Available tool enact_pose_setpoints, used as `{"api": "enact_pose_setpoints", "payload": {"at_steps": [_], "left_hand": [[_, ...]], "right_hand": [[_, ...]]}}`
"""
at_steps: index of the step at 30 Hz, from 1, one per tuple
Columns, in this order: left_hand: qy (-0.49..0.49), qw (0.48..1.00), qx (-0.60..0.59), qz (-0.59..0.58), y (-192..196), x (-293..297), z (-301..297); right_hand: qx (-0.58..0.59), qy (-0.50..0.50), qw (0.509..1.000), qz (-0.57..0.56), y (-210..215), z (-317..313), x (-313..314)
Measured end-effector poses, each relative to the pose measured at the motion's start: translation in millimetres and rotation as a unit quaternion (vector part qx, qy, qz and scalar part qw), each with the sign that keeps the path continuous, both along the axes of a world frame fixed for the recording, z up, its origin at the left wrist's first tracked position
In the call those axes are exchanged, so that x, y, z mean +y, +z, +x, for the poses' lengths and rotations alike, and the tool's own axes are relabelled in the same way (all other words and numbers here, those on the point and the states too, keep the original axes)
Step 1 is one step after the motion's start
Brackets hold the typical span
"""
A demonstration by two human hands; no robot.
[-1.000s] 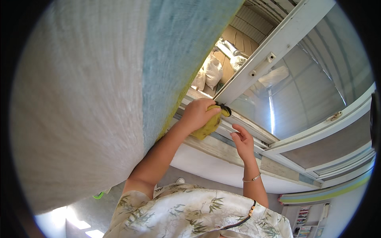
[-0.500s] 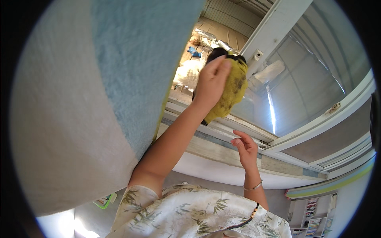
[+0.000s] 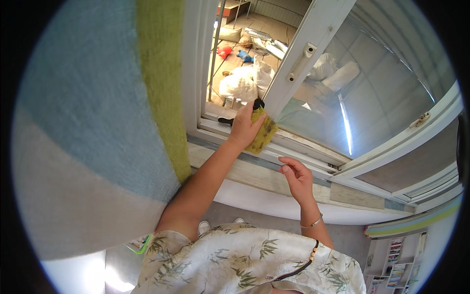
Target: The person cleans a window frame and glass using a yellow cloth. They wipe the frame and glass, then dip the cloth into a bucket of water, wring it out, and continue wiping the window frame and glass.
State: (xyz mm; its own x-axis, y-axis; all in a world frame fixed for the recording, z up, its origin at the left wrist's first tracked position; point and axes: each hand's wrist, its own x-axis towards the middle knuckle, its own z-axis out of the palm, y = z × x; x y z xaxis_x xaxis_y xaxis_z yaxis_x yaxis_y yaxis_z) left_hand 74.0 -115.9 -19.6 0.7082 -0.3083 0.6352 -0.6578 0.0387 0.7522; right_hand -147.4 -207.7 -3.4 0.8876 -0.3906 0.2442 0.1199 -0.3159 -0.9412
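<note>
My left hand (image 3: 244, 126) is closed around a yellow cloth (image 3: 265, 135) with dark stains. A black piece (image 3: 258, 103) shows above the fingers, and another black end sticks out to the left; how they join is hidden by the hand. The cloth is at the foot of the white upright edge of a sliding window (image 3: 313, 44), just over the lower window track (image 3: 307, 159). Lower and to the right, my right hand (image 3: 298, 180) hovers in front of the sill with fingers loosely bent and apart, holding nothing.
A striped curtain (image 3: 161, 93) hangs close along my left arm. Below the window runs a wooden-patterned sill (image 3: 274, 177). Past the open gap lie white bags (image 3: 240, 82) and a blue item (image 3: 245, 56). A shelf of books (image 3: 395, 264) stands at lower right.
My left hand has brought the cloth down and left, from beside the window's upright edge to near the track. The window handle is now uncovered. My right hand has barely moved.
</note>
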Motion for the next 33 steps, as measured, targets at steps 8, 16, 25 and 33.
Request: {"api": "enact_pose_setpoints", "payload": {"at_steps": [8, 16, 25, 33], "left_hand": [[0.049, 0.969, 0.039, 0.239, -19, 33, -3], [0.098, 0.978, -0.166, -0.083, 37, -27, -54], [-0.127, 0.976, 0.104, 0.143, -6, -91, -86], [-0.384, 0.866, 0.320, 0.012, 2, -106, -162]], "right_hand": [[-0.022, 0.024, 0.996, -0.077, 18, -4, 13], [0.029, -0.085, 0.996, 0.005, -11, -54, 5], [0.030, -0.131, 0.990, 0.038, -56, -113, -21], [-0.049, -0.194, 0.980, 0.008, -44, -78, -70]]}}
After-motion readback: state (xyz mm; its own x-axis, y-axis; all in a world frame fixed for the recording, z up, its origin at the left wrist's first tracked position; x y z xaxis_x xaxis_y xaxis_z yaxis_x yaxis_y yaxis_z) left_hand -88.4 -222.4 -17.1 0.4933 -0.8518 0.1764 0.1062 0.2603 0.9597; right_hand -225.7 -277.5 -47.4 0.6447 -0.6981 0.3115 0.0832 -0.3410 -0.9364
